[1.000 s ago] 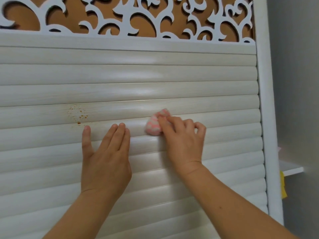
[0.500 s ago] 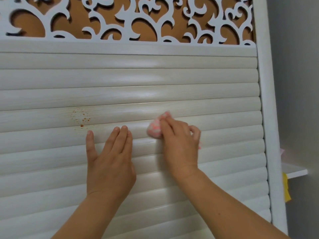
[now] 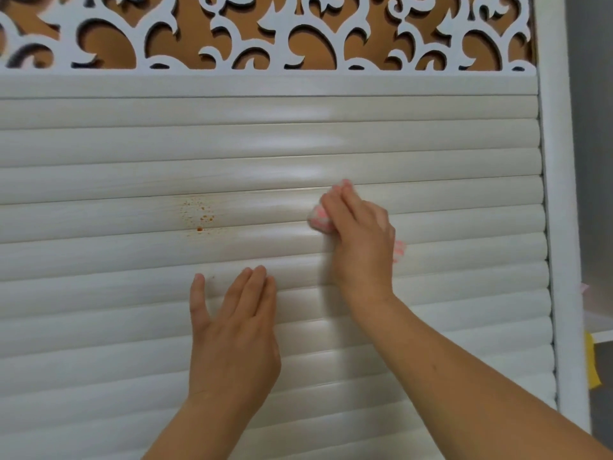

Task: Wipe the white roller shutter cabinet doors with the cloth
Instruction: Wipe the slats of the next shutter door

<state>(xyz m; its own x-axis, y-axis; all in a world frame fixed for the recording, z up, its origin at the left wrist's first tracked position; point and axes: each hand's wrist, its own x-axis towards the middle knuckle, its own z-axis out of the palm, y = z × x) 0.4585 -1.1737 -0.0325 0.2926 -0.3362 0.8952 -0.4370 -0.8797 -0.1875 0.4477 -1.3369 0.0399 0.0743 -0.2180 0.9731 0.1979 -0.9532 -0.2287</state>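
The white roller shutter door (image 3: 265, 144) fills your view, its slats running sideways under a carved scrollwork panel (image 3: 265, 31). Your left hand (image 3: 232, 333) lies flat on the slats, fingers straight and together, while your right hand (image 3: 361, 240) presses the bunched pink-and-white cloth (image 3: 319, 220) against a slat, fingers curled round it. A patch of orange specks (image 3: 199, 215) sits well left of the cloth.

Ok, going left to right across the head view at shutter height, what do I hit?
Orange speckled stain → left hand flat on the slats → pink-and-white cloth → right hand pressing the cloth → white cabinet frame post → yellow tag at the far edge.
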